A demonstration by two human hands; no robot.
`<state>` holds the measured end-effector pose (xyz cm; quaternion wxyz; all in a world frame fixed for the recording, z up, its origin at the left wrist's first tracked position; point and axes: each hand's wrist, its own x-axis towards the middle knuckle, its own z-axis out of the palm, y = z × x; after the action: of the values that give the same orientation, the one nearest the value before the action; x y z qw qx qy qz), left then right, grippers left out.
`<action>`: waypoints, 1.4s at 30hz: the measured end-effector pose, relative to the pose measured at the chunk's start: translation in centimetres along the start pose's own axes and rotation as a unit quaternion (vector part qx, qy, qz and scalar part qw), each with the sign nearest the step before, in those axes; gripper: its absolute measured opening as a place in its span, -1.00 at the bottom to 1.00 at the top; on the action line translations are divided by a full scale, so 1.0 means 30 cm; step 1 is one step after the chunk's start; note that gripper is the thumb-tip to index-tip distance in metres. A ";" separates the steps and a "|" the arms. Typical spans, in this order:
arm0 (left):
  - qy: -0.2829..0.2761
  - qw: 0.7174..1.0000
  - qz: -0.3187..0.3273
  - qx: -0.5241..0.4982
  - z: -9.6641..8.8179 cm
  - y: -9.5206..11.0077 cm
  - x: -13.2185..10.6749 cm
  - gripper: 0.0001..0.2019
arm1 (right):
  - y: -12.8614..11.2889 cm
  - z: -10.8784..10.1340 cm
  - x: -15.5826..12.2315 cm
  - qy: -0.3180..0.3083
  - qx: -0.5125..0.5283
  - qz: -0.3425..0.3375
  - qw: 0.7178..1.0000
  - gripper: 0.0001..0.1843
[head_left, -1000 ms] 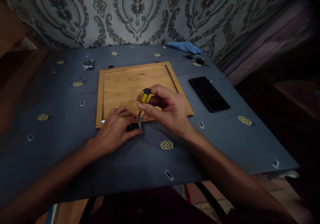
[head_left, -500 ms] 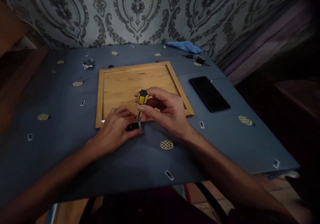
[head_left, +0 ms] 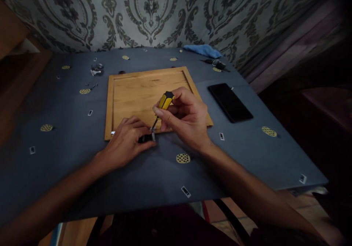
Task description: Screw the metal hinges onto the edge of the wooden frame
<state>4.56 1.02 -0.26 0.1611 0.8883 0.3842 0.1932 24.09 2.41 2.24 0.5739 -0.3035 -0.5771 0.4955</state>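
Observation:
My right hand is closed around the handle of a yellow and black screwdriver, between thumb and fingers. The screwdriver leans to the right, and its shaft runs down to a small dark and silver metal fitting. That fitting sits at the front edge of a framed wooden panel, which lies flat on the table. My left hand is closed on the fitting, thumb at the front and fingers over the panel's edge. Part of the fitting is hidden by the fingers, so its exact kind is unclear.
A black phone lies right of the panel. Behind it are a dark tool and a blue cloth. At the back left lie a metal hardware piece and several small screws. A patterned curtain hangs behind the table.
The screwdriver has gone from nearly upright to tilted, its handle moving up and to the right with my right hand. My left hand stays in place on the fitting.

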 end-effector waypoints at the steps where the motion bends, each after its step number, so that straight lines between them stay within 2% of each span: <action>1: 0.000 1.000 0.001 -0.003 0.000 0.000 0.000 -0.83 | 0.003 0.000 0.000 -0.003 -0.001 0.004 1.000 -0.57; 14: 0.007 1.000 0.008 -0.003 0.001 0.000 0.001 -0.80 | 0.009 -0.001 -0.002 -0.015 -0.017 -0.006 1.000 -0.60; 21: -0.006 1.000 -0.004 0.001 -0.005 0.002 0.003 -0.81 | -0.013 -0.019 0.003 -0.052 -0.054 -0.003 0.997 -0.69; 26: -0.005 1.000 0.001 -0.008 -0.003 -0.002 0.002 -0.81 | -0.009 -0.023 0.010 -0.041 -0.079 -0.040 0.995 -0.65; 32: -0.003 1.000 -0.005 -0.013 -0.002 0.003 0.003 -0.81 | -0.007 -0.017 0.012 -0.028 -0.058 -0.019 0.998 -0.58; 39: -0.007 1.000 0.000 0.003 -0.006 0.003 0.001 -0.80 | -0.020 -0.028 0.006 -0.071 -0.067 -0.023 0.995 -0.74; 42: -0.009 1.000 -0.001 0.000 -0.007 0.002 0.001 -0.80 | -0.018 -0.021 0.003 -0.054 -0.058 -0.031 0.996 -0.72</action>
<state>4.50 1.03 -0.05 0.1647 0.8897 0.3834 0.1854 24.82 2.47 2.68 0.5383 -0.2909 -0.6442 0.4590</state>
